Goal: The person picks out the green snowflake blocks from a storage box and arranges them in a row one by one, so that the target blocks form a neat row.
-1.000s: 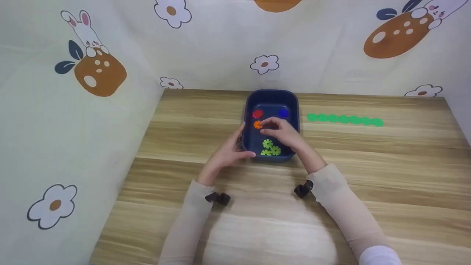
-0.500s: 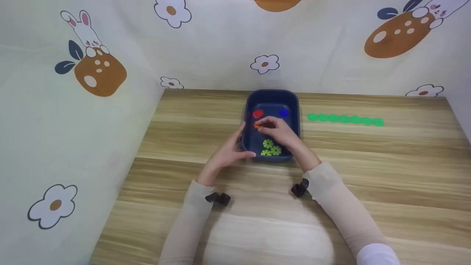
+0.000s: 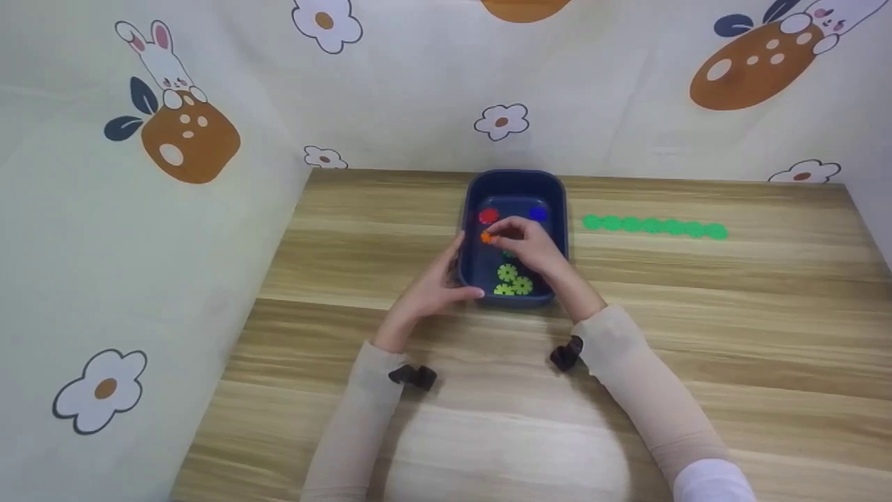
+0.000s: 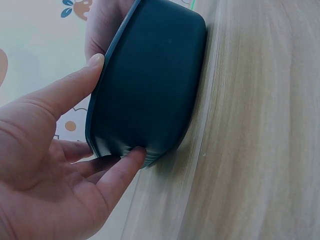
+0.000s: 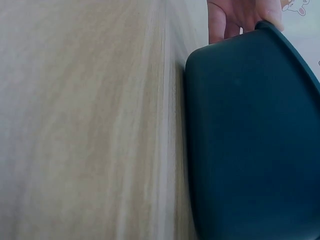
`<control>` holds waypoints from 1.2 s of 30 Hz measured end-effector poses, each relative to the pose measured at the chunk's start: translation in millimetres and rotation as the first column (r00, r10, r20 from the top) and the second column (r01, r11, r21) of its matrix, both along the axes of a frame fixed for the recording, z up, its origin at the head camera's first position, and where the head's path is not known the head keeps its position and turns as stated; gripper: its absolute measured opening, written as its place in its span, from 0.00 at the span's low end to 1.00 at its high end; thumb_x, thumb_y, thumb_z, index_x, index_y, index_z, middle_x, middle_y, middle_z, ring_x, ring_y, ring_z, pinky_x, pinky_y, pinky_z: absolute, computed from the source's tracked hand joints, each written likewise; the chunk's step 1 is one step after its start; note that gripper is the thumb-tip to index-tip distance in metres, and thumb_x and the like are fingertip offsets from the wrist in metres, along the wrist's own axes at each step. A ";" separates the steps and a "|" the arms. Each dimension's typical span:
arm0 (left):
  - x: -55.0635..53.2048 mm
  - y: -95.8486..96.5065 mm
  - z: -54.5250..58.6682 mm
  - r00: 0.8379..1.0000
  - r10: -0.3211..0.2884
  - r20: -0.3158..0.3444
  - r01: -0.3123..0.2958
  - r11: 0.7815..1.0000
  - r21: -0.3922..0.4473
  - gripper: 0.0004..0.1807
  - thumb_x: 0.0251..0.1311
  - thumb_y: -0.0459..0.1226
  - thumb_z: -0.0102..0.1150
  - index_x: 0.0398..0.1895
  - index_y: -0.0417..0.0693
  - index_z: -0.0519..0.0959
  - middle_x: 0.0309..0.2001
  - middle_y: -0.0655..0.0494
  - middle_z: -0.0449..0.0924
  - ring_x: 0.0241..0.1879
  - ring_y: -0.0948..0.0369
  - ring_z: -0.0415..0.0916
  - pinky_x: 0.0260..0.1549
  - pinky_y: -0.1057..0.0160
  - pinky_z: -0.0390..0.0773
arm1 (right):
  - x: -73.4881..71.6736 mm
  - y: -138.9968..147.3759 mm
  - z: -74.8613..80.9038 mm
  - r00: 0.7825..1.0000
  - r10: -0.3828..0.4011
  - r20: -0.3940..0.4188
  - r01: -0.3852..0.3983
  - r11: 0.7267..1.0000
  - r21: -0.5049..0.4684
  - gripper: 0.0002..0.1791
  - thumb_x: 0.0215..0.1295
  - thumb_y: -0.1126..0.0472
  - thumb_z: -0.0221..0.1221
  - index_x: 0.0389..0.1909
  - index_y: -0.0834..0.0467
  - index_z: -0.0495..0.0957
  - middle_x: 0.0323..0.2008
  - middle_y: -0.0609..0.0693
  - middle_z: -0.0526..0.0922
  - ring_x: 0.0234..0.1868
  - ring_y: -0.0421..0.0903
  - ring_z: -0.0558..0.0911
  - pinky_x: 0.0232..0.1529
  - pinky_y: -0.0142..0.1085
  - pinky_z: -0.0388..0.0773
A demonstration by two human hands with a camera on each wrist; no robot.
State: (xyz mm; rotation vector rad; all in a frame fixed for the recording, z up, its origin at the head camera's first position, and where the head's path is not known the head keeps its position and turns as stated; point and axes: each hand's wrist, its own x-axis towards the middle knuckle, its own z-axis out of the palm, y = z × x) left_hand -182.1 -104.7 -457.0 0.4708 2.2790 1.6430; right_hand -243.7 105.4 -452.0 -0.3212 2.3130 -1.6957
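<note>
A dark blue plastic bin (image 3: pixel 514 183) stands on the table with small notched discs inside. My left hand (image 3: pixel 428 286) grips the bin's near left corner, thumb on the rim and fingers along the side wall. Inside the bin, my right hand (image 3: pixel 533 244) pinches an orange notched disc (image 3: pixel 486 238) between thumb and fingertips. A red disc (image 3: pixel 488 216) and a blue disc (image 3: pixel 538 214) lie toward the far end. Several yellow-green discs (image 3: pixel 521 285) cluster at the near end, and a green disc (image 3: pixel 509 254) shows partly under my right hand. In the right wrist view the bin wall hides that hand.
A straight row of joined green discs (image 3: pixel 654 225) lies on the wood-grain table (image 3: pixel 766 314) to the right of the bin. Behind the table hangs a pale cloth (image 3: pixel 599 84) printed with flowers and rabbits. Each wrist wears a black camera mount (image 3: pixel 414 376).
My right hand has moved slightly left and closed its fingertips on the orange disc, which now looks tipped. A green disc has come into view under that hand. The left hand stays put.
</note>
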 end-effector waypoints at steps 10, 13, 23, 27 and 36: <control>-0.4 0.0 -1.7 1.000 0.009 0.017 -0.009 1.000 0.018 0.57 0.56 0.31 0.70 0.81 0.42 0.40 0.78 0.34 0.46 0.74 0.42 0.58 0.72 0.51 0.65 | -2.4 1.4 3.0 1.000 -0.007 0.012 0.007 1.000 0.003 0.16 0.66 0.69 0.60 0.54 0.70 0.78 0.55 0.66 0.81 0.53 0.50 0.80 0.45 0.24 0.76; -0.5 -0.3 -1.5 1.000 0.014 0.011 -0.014 1.000 -0.002 0.57 0.56 0.32 0.71 0.81 0.43 0.41 0.79 0.36 0.46 0.75 0.43 0.58 0.72 0.52 0.65 | -4.8 3.2 3.4 1.000 0.004 0.018 -0.004 1.000 0.003 0.18 0.65 0.71 0.60 0.55 0.71 0.77 0.56 0.68 0.80 0.53 0.52 0.81 0.44 0.23 0.77; 0.8 -1.0 -0.1 1.000 0.014 0.019 -0.014 1.000 -0.003 0.58 0.56 0.33 0.71 0.81 0.45 0.40 0.80 0.38 0.45 0.75 0.44 0.58 0.71 0.52 0.67 | -15.3 11.8 8.6 0.994 0.112 0.015 -0.112 0.981 0.160 0.21 0.61 0.72 0.64 0.56 0.70 0.77 0.56 0.67 0.81 0.58 0.58 0.80 0.62 0.47 0.78; 0.2 -0.6 -0.8 1.000 0.014 0.027 -0.015 1.000 0.011 0.58 0.55 0.32 0.71 0.81 0.45 0.40 0.79 0.37 0.46 0.74 0.44 0.59 0.71 0.53 0.67 | -20.1 15.6 13.6 0.981 0.194 0.001 -0.187 0.943 0.275 0.24 0.58 0.73 0.66 0.56 0.68 0.77 0.56 0.66 0.81 0.58 0.59 0.81 0.62 0.51 0.78; 0.8 0.1 -0.9 0.999 0.014 0.042 -0.014 1.000 0.021 0.58 0.56 0.32 0.70 0.81 0.47 0.40 0.80 0.39 0.44 0.74 0.45 0.60 0.71 0.54 0.68 | -35.7 23.5 21.4 0.921 0.390 -0.002 -0.329 0.779 0.533 0.22 0.54 0.72 0.68 0.52 0.64 0.82 0.50 0.60 0.85 0.50 0.54 0.83 0.57 0.48 0.81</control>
